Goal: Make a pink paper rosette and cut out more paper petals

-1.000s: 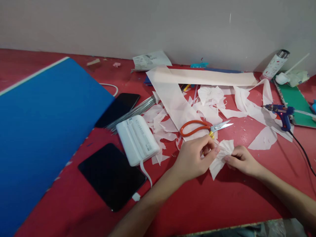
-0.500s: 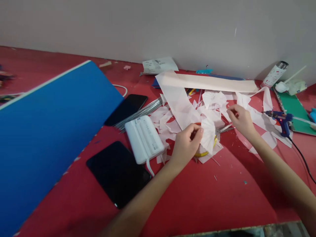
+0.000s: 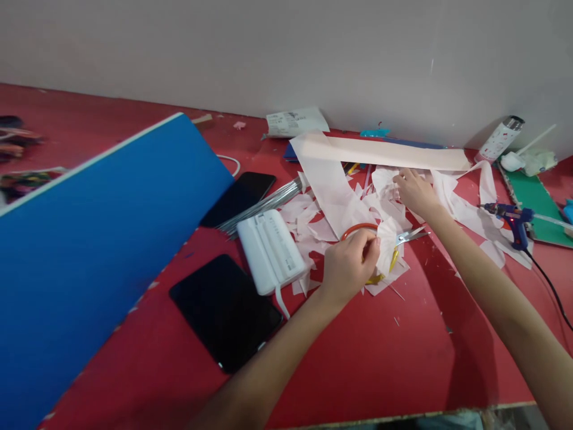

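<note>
A pale, pleated piece of paper [image 3: 385, 242] is pinched between the thumb and fingers of my left hand [image 3: 348, 264]. Beneath it lie scissors [image 3: 405, 236] with an orange and a yellow handle loop, partly covered by the hand and paper. Farther back, my right hand [image 3: 417, 192] has its fingers closed at the edge of a crumpled pale paper piece [image 3: 383, 180] on the scrap pile. Loose pale paper scraps [image 3: 308, 226] surround both hands. A long paper strip [image 3: 403, 156] stretches behind them.
At right, a blue glue gun [image 3: 514, 220] trails a black cable. A bottle [image 3: 500, 138] stands by the wall near a green board [image 3: 537, 206]. To the left are a white power bank [image 3: 270, 251], a black tablet [image 3: 226, 310], metal wires [image 3: 264, 206] and a large blue board [image 3: 111, 239].
My right hand has moved left and away from me, from above the scissors to the crumpled paper. My left hand still holds the pleated paper. The view has shifted slightly.
</note>
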The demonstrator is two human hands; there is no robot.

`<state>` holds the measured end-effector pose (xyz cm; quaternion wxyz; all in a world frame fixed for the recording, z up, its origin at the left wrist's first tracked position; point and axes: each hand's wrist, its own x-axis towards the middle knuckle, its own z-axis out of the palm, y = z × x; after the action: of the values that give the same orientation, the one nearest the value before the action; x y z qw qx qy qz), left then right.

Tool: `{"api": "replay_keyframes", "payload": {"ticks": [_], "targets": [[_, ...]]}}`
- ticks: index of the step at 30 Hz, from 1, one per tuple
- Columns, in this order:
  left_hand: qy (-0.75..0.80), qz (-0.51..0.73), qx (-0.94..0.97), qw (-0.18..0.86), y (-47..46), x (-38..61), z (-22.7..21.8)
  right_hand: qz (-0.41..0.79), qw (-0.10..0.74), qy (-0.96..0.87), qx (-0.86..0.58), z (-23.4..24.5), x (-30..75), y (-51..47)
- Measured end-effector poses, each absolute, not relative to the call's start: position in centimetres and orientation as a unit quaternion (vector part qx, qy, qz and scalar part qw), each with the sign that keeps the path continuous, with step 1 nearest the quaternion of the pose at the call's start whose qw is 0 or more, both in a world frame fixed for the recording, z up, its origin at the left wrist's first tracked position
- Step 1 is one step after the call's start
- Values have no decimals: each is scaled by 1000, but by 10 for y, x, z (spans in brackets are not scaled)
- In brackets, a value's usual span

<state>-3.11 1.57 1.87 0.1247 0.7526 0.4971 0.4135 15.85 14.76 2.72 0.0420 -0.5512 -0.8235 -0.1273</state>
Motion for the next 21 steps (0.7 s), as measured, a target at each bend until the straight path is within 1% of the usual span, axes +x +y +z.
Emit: {"api": "replay_keyframes", "payload": {"ticks": [6, 11, 15, 18, 21], "targets": [[517, 388, 755, 109, 18, -32, 16, -141, 20, -833, -535, 21, 158, 161], [534, 390, 739, 124, 19, -33, 16, -167, 63, -836, -519, 27, 162, 165], [544, 416, 708, 172, 19, -34, 24, -161, 134, -842, -496, 42, 174, 148], [544, 449, 672, 226, 19, -36, 31, -172, 177, -847, -472, 48, 191, 111], [539, 470, 642, 276, 18, -35, 35, -191, 173, -859, -442, 43, 211, 61]]}}
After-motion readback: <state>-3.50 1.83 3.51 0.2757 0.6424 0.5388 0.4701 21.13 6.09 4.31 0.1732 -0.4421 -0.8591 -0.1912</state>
